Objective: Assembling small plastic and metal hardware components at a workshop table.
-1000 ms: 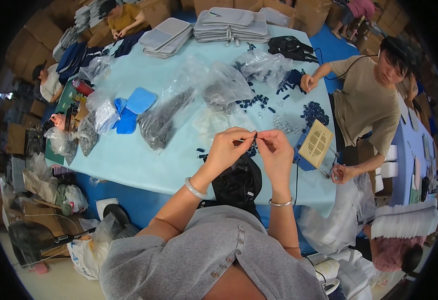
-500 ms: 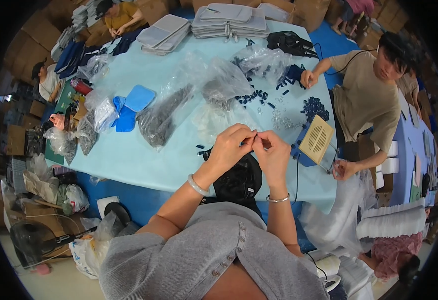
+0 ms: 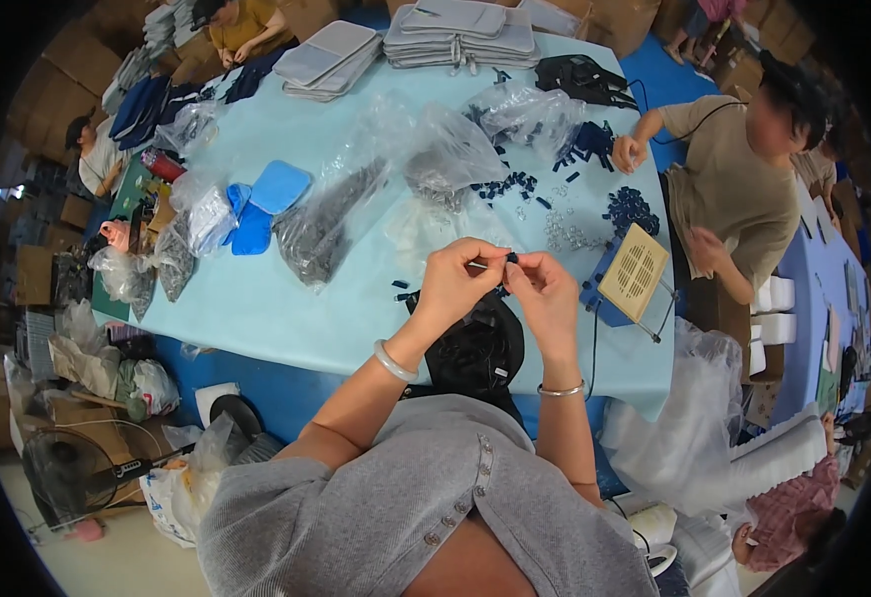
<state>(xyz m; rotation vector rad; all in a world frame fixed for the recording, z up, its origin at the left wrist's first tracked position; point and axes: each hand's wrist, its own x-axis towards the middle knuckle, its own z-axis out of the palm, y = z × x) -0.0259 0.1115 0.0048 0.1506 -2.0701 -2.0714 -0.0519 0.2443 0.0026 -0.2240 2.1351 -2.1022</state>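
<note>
My left hand and my right hand meet above the near edge of the table, fingertips pinched together. Between them is a small dark blue piece, its kind too small to make out. A thin pale line shows by the left fingers, partly hidden. Under my hands a black fabric bag lies over the table edge. A few dark blue pieces lie just left of my left hand. Beyond my right hand are small clear or metallic bits and a pile of dark blue pieces.
A blue device with a cream slotted cover stands right on the light blue table. Clear plastic bags, blue pouches and stacked grey cases lie farther off. A co-worker is at the right edge; others sit farther back.
The dark blue piece now shows above my fingertips, where it was mostly hidden. My hands stay close together. The co-worker's lower hand has lifted away from beside the device.
</note>
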